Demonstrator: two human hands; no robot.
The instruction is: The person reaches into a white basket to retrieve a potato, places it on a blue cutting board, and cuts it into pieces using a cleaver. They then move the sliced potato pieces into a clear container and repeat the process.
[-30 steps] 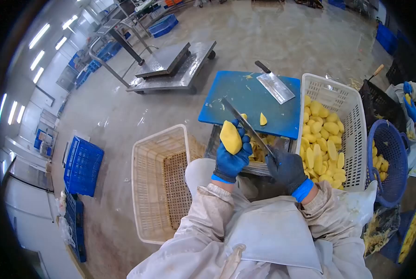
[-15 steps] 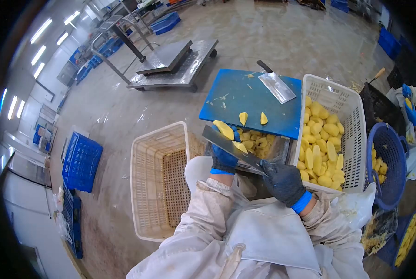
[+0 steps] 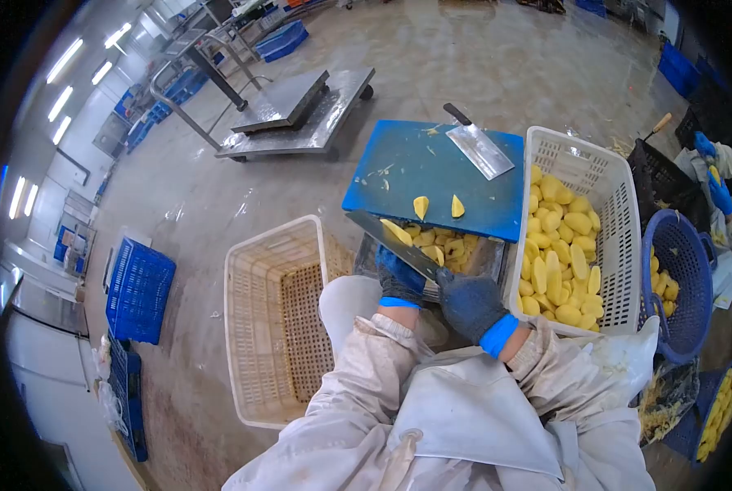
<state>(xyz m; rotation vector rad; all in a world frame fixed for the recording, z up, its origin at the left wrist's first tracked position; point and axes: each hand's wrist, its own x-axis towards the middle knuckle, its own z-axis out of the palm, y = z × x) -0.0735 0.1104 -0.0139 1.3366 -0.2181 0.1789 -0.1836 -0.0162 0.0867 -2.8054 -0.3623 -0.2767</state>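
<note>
My right hand (image 3: 470, 304), in a dark glove with a blue cuff band, is closed round the handle end of a long knife (image 3: 392, 244). The blade slants up and left across my left hand (image 3: 400, 277), whose gloved fingers are closed on a peeled potato (image 3: 396, 232). The blade covers part of that potato and of those fingers. Just beyond, two cut potato pieces, one left (image 3: 421, 207) and one right (image 3: 457, 206), lie near the front edge of the blue cutting board (image 3: 382, 184). Beneath that edge, a tray (image 3: 492, 268) holds cut potato chunks.
A cleaver (image 3: 480, 150) rests on the board's far right. At right stand a white crate (image 3: 624, 245) of peeled potatoes and a purple basket (image 3: 685, 262). To the left is a white crate (image 3: 236, 327); beyond it, a platform cart (image 3: 300, 123). Another person's blue-gloved hand (image 3: 719, 195) shows far right.
My right hand and the knife have moved left and slightly up, closer to my left hand. The blade now hides more of the potato. The whole view has shifted slightly.
</note>
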